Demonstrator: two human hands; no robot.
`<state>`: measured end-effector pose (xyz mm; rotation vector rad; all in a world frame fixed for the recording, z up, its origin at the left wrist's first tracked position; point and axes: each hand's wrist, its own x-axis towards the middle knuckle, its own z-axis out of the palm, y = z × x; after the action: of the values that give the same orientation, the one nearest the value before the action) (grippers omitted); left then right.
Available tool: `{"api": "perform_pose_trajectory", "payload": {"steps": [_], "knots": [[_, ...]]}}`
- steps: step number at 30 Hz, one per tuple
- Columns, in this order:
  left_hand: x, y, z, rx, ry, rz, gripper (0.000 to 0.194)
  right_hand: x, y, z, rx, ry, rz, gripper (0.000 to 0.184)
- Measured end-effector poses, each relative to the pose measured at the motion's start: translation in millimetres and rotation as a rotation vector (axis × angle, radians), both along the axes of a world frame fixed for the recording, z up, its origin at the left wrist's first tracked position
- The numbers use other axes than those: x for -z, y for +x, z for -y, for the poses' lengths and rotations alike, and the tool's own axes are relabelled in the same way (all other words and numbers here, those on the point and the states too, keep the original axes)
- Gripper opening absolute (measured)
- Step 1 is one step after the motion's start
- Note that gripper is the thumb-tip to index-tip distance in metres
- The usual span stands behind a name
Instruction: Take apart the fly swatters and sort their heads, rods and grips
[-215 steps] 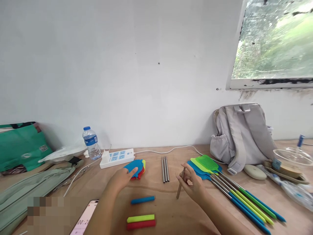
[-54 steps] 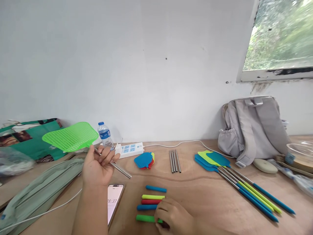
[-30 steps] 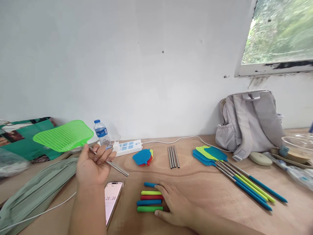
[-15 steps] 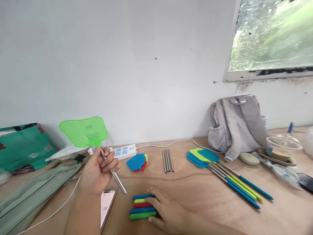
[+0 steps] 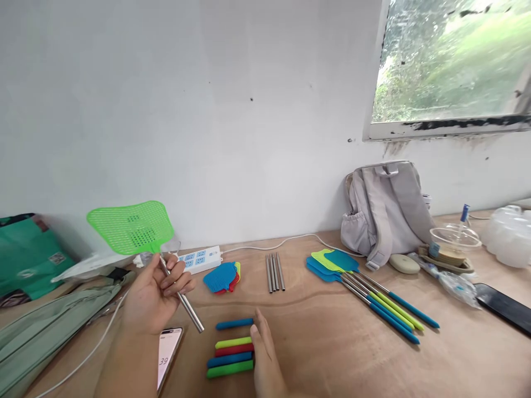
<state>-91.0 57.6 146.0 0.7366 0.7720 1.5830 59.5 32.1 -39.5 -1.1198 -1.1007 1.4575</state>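
My left hand (image 5: 153,293) is closed round the metal rod of a fly swatter, whose green mesh head (image 5: 130,224) points up and away; the rod's bare end (image 5: 194,318) sticks out below. On the table, my right hand (image 5: 265,354) stands on edge with fingers stretched out, its inner side at the right ends of several coloured handle sleeves. A blue sleeve (image 5: 234,324) lies a little apart at the far side. Closer to me, a yellow sleeve (image 5: 232,343), a red sleeve (image 5: 234,350), another blue sleeve (image 5: 229,360) and a green sleeve (image 5: 229,369) lie side by side.
Further back lie swatter heads (image 5: 221,277), metal rods (image 5: 275,273) and several assembled swatters (image 5: 373,293). A power strip (image 5: 203,258), a phone (image 5: 168,354), a green bag (image 5: 25,342) and a grey backpack (image 5: 385,210) surround them. A black phone (image 5: 504,307) lies far right.
My right hand has turned from lying over the sleeves to standing at their ends. The far blue sleeve now lies apart from the yellow one. My left hand still holds the swatter; the view shifted right.
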Motion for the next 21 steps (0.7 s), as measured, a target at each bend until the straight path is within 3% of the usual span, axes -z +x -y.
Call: {"api": "perform_pose_trajectory", "payload": {"steps": [10,21], "knots": [[2.3,-3,0,0.027,0.038,0.010,0.041,-8.0,-4,4,-0.016,-0.015,-0.023,0.094],[3.9,-1,-2,0.038,0.029,0.028,0.042,-4.7,-9,5,0.038,-0.038,-0.111,0.090]]}}
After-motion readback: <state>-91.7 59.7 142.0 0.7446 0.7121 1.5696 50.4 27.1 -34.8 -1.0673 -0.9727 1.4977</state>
